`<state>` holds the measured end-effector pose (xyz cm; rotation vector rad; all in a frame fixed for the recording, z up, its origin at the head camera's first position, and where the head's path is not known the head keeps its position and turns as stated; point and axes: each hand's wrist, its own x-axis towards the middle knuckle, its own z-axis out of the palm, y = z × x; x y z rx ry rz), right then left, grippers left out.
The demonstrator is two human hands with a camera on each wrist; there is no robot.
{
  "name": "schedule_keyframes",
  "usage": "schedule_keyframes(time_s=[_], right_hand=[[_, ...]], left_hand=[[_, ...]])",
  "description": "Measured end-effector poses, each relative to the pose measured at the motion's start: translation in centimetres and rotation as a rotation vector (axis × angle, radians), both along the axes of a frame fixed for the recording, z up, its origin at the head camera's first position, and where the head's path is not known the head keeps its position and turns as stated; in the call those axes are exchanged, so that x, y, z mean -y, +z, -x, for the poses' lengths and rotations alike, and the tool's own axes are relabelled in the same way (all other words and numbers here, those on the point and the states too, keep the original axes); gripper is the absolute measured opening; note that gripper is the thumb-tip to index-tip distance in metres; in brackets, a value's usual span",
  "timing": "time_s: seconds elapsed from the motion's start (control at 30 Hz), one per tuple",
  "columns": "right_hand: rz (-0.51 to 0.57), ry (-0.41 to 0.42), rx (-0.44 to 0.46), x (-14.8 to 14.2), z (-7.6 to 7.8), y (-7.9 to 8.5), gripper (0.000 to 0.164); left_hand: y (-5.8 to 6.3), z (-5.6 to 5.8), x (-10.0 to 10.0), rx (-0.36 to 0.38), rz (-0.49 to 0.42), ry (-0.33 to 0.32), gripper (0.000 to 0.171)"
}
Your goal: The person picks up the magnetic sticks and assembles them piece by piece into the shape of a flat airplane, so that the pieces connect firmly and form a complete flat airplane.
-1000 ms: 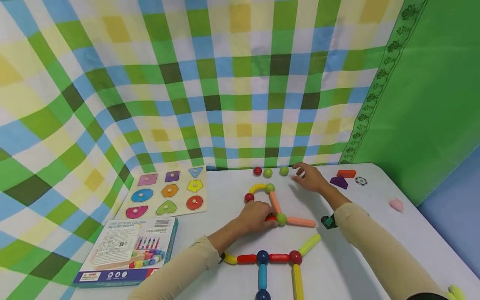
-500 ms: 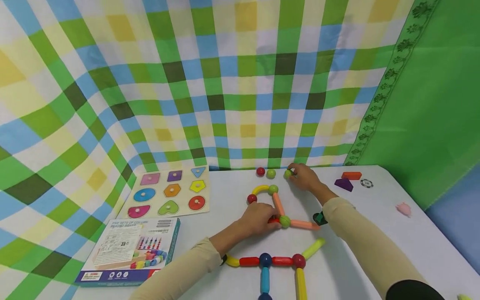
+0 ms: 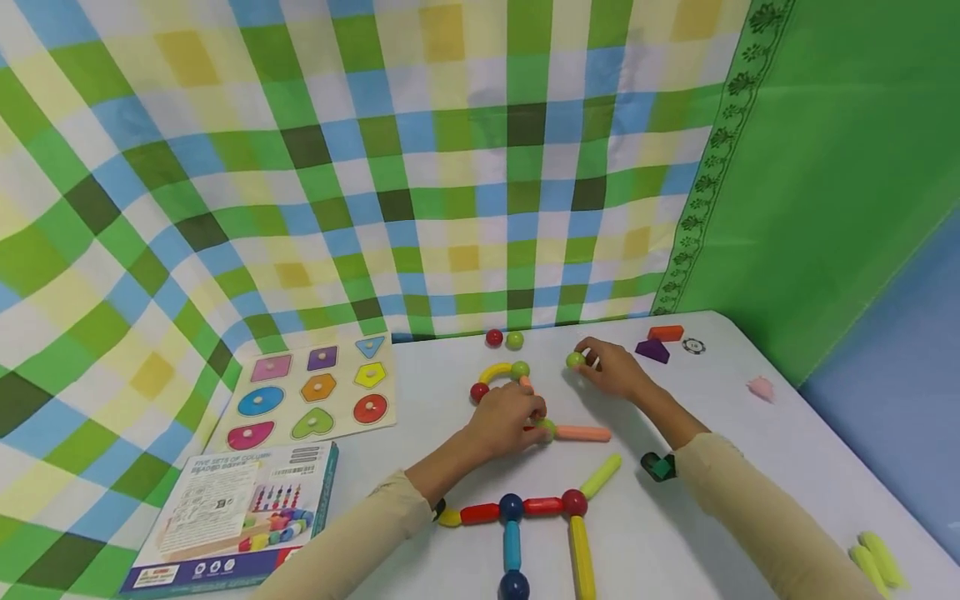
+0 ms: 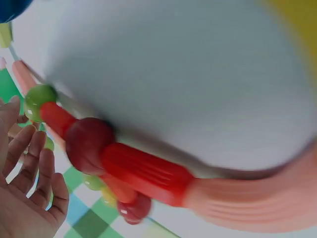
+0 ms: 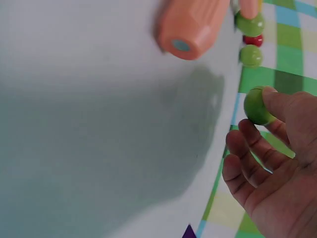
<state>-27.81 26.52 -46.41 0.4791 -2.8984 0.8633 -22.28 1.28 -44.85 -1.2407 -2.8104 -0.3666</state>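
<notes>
My right hand (image 3: 611, 371) pinches a green ball (image 5: 258, 105) between thumb and fingertips, just above the white table. The other fingers are loosely bent. My left hand (image 3: 502, 421) is close to another green ball (image 4: 40, 101) joined to a short red rod (image 4: 59, 119). Its fingers (image 4: 32, 163) look relaxed and spread beside that ball; whether they touch it is unclear. A salmon rod (image 3: 583, 433) extends right from the joint. Farther back, a curved yellow piece (image 3: 495, 371) links a red ball (image 3: 479, 392) to a green one. My left hand partly hides this figure.
A second figure of rods and balls (image 3: 512, 507) lies nearer. A red ball (image 3: 493, 337) and a green ball (image 3: 514, 340) sit at the back. On the left are a shape puzzle board (image 3: 345, 421) and a box (image 3: 217, 500); a purple block (image 3: 652, 351) is at right.
My right hand reached the rightmost green ball at the back, took hold of it and brought it slightly nearer. My left hand stayed by the joint. The head view shifted.
</notes>
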Motion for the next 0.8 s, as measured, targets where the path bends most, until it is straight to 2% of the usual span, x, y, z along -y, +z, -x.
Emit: schedule_keyframes(time_s=[0.2, 0.3, 0.37, 0.57, 0.8], right_hand=[[0.022, -0.013, 0.065, -1.3, -4.7, 0.6, 0.025], [0.041, -0.043, 0.086, -1.7, -7.1, 0.8, 0.024], [0.056, -0.057, 0.111, -1.7, -8.2, 0.7, 0.025], [0.092, -0.098, 0.196, -2.5, -10.7, -0.2, 0.026], [0.163, -0.102, 0.175, -4.0, -12.5, -1.2, 0.024]], left_hand=[[0.3, -0.5, -2.7, -0.041, 0.076, -0.012, 0.034], [-0.2, -0.4, -3.8, -0.023, 0.1, -0.015, 0.032], [-0.5, -0.1, -3.8, 0.003, 0.12, 0.002, 0.028], [-0.8, 0.4, -3.7, 0.041, 0.148, 0.035, 0.018], [-0.3, 0.0, -4.1, 0.055, 0.108, 0.024, 0.021]])
